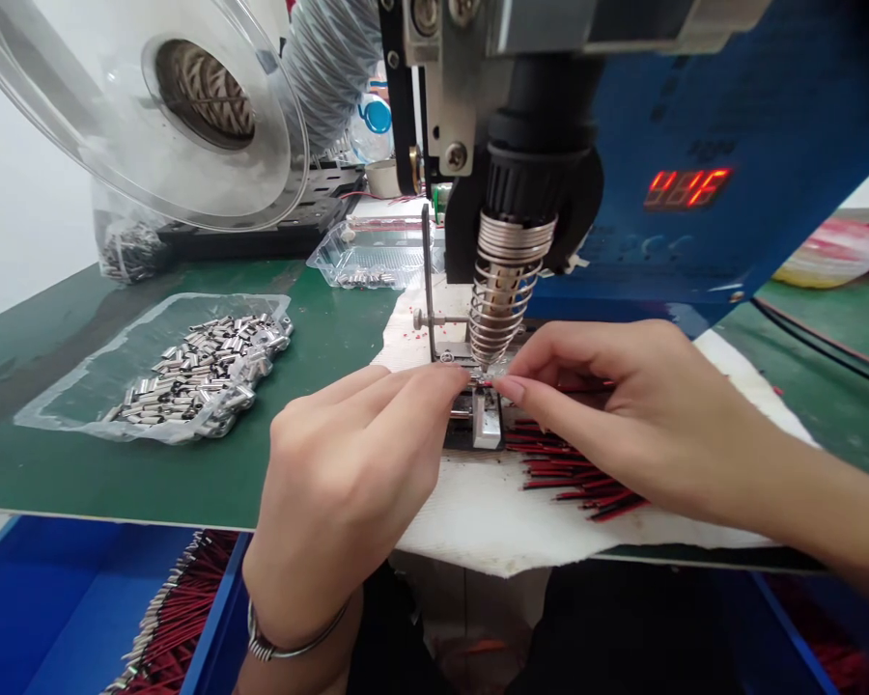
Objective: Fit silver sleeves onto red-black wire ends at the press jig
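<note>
My left hand [354,473] is closed in a pinch just left of the soldering iron [505,290] tip. What its fingertips hold is too small and covered to make out. From the other side, my right hand [623,405] pinches a thin red-and-black wire [487,383], whose end reaches under the tip. Both sets of fingertips nearly meet above a small metal fixture [488,423]. Under my right hand, a bundle of red-and-black wires [575,478] lies on a white cloth [492,521].
On the left, a plastic tray [65,410] carries many small metal cylinders. Behind it are a clear fume hood [108,125] and a second clear tray [322,259]. The blue machine [623,261] stands close in front. A blue bin [58,598] with wired parts sits below the table.
</note>
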`<action>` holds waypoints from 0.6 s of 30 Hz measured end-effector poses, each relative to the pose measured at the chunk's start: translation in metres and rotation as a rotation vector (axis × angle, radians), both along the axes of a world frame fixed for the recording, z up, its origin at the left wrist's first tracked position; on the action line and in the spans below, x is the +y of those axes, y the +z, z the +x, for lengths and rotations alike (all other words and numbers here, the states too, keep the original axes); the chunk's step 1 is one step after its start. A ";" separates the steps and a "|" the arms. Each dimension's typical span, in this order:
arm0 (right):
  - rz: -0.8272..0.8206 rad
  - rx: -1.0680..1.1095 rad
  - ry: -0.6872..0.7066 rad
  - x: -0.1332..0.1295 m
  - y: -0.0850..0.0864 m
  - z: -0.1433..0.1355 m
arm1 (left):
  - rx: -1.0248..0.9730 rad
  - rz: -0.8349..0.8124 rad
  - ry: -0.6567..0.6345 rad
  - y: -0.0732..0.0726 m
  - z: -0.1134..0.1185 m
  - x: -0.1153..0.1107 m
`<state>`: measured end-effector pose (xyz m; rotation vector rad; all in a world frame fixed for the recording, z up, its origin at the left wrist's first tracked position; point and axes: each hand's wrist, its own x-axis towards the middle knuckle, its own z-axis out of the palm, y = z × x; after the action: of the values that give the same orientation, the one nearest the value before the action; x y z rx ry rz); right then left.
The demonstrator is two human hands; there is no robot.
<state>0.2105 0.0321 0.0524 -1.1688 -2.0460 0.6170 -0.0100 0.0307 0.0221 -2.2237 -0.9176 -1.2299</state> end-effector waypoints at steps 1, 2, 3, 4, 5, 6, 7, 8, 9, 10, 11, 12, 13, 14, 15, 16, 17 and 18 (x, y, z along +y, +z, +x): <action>0.028 -0.014 0.018 0.000 0.001 0.001 | -0.008 -0.001 0.005 0.000 0.000 0.000; 0.059 -0.029 0.036 0.000 0.001 0.002 | -0.019 0.001 0.006 0.000 0.000 0.000; 0.095 -0.044 0.052 0.000 0.002 0.004 | -0.033 0.005 0.002 0.000 -0.001 -0.001; 0.135 -0.057 0.064 0.000 0.002 0.004 | -0.039 0.004 -0.005 -0.001 -0.001 -0.001; 0.179 -0.068 0.069 0.000 0.002 0.005 | -0.038 -0.001 -0.012 -0.001 -0.002 -0.001; 0.222 -0.079 0.071 0.000 0.002 0.005 | -0.029 -0.012 -0.016 0.000 -0.002 -0.001; 0.263 -0.087 0.072 0.000 0.003 0.006 | -0.019 -0.027 -0.018 0.000 -0.003 -0.002; 0.300 -0.093 0.072 -0.001 0.003 0.006 | -0.009 -0.045 -0.019 0.000 -0.004 -0.002; 0.333 -0.098 0.071 -0.002 0.003 0.006 | -0.004 -0.061 -0.023 0.000 -0.004 -0.002; 0.360 -0.103 0.071 -0.002 0.003 0.006 | -0.005 -0.070 -0.028 0.000 -0.005 -0.002; 0.376 -0.111 0.071 -0.003 0.003 0.006 | -0.012 -0.075 -0.035 0.000 -0.005 -0.003; 0.386 -0.119 0.070 -0.004 0.003 0.007 | -0.017 -0.077 -0.045 0.000 -0.006 -0.003; 0.390 -0.129 0.068 -0.004 0.003 0.007 | -0.024 -0.078 -0.054 0.000 -0.006 -0.003; 0.388 -0.141 0.065 -0.004 0.003 0.007 | -0.031 -0.078 -0.062 -0.001 -0.007 -0.003; 0.385 -0.152 0.061 -0.005 0.003 0.007 | -0.038 -0.077 -0.065 -0.001 -0.007 -0.003; 0.381 -0.162 0.055 -0.005 0.003 0.007 | -0.042 -0.073 -0.065 -0.001 -0.007 -0.003; 0.385 -0.165 0.050 -0.005 0.004 0.007 | -0.044 -0.068 -0.060 -0.001 -0.006 -0.003; 0.392 -0.166 0.044 -0.005 0.004 0.007 | -0.045 -0.062 -0.053 -0.002 -0.006 -0.004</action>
<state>0.2171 0.0274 0.0563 -0.9689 -2.2087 0.1283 -0.0161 0.0271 0.0205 -2.2909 -0.9311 -1.2967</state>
